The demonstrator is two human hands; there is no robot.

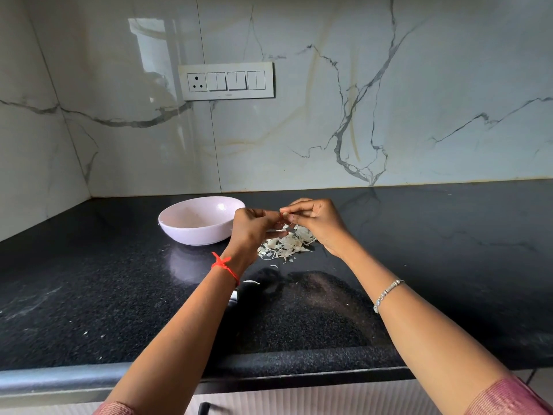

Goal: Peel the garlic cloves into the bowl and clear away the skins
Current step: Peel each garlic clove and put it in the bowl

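A pale pink bowl stands on the black countertop, just left of my hands. My left hand and my right hand meet above a heap of white garlic skins, fingertips pinched together on a small garlic clove that is almost hidden between them. Whatever lies inside the bowl cannot be made out from here. A few loose skin flakes lie nearer to me on the counter.
The black speckled countertop runs to a marble-patterned wall with a switch panel at the back. A second wall closes the left side. The counter's front edge is close to my body.
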